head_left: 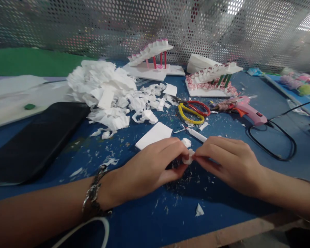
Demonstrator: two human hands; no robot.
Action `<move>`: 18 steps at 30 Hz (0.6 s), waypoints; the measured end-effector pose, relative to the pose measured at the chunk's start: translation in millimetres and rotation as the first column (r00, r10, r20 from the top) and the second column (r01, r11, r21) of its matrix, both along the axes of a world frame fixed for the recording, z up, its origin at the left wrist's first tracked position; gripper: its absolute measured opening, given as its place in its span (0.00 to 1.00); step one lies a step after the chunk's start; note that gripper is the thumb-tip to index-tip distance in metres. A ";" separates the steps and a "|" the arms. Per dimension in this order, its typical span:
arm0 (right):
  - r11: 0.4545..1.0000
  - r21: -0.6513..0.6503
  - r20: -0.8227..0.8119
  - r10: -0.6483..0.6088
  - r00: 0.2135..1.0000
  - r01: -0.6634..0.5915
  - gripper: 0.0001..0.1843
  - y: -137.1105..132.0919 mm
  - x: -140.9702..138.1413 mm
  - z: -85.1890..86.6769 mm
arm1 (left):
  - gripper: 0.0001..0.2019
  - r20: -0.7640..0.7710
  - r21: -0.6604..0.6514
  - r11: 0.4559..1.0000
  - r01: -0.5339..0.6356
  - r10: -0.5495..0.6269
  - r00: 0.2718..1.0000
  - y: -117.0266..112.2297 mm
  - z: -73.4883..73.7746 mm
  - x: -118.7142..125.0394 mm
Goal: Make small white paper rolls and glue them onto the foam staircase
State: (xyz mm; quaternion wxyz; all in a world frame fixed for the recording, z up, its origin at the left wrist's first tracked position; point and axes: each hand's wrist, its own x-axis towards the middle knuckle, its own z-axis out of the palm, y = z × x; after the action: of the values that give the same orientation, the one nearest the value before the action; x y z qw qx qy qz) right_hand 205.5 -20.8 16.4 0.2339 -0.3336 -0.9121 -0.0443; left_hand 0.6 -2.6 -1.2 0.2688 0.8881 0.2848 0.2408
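Note:
Between my hands, just above the blue table, is a small crumpled piece of white paper (188,157). My left hand (155,162) pinches it between thumb and fingers. From the other side, my right hand (228,162) touches its edge with thumb and fingertips pressed together. Directly behind the fingers lie a small white scrap (186,142) and a white pen-like stick with a reddish tip (196,134). A flat white paper rectangle (155,135) rests beyond my left hand.
A large heap of torn white paper (100,82) stands behind. Scissors with red and yellow handles (192,112) and a pink glue gun (248,108) with a looping black cord lie beyond my hands. Two white stair-like models (155,51) stand farther back. A black phone-like slab (38,141) lies left.

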 end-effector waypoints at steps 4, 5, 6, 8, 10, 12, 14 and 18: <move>1.000 -0.013 -0.010 -0.015 1.000 0.015 0.08 1.4 0.5 -0.2 | 0.05 0.004 0.002 1.000 0.006 -0.006 1.000 -0.2 0.4 0.6; 0.999 -0.029 -0.018 -0.013 1.000 0.013 0.07 1.6 0.6 0.1 | 0.05 0.007 0.006 1.000 0.012 -0.012 1.000 -0.3 0.4 0.5; 0.998 -0.056 -0.030 -0.009 1.000 0.008 0.06 1.6 0.6 0.6 | 0.05 0.009 0.008 1.000 0.015 -0.015 1.000 -0.5 0.5 0.4; 0.992 -0.125 -0.064 0.008 0.998 -0.016 0.05 1.6 0.4 1.9 | 0.06 0.013 0.003 1.000 0.011 -0.011 1.000 -0.6 0.7 -0.3; 0.982 -0.185 -0.105 0.022 0.994 -0.041 0.04 1.6 0.2 3.2 | 0.07 0.010 -0.012 1.000 0.000 0.000 1.000 -0.5 1.1 -1.1; 0.975 -0.215 -0.130 0.018 0.991 -0.046 0.04 2.0 0.0 4.4 | 0.08 0.011 -0.016 1.000 -0.003 0.003 1.000 -0.4 1.5 -1.5; 0.972 -0.231 -0.139 0.005 0.990 -0.037 0.05 2.6 -0.1 5.3 | 0.07 0.018 -0.008 1.000 0.002 -0.001 1.000 -0.3 1.9 -1.4; 0.971 -0.236 -0.149 -0.009 0.989 -0.027 0.06 3.6 -0.1 6.6 | 0.06 0.029 -0.009 1.000 0.023 -0.022 0.999 -0.4 2.7 -0.2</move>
State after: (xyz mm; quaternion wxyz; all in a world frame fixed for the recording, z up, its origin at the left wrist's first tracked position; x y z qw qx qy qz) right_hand 205.4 -17.3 23.0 0.2602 -0.3572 -0.8924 0.0910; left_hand 0.4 -3.0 1.4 0.2798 0.8864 0.2719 0.2493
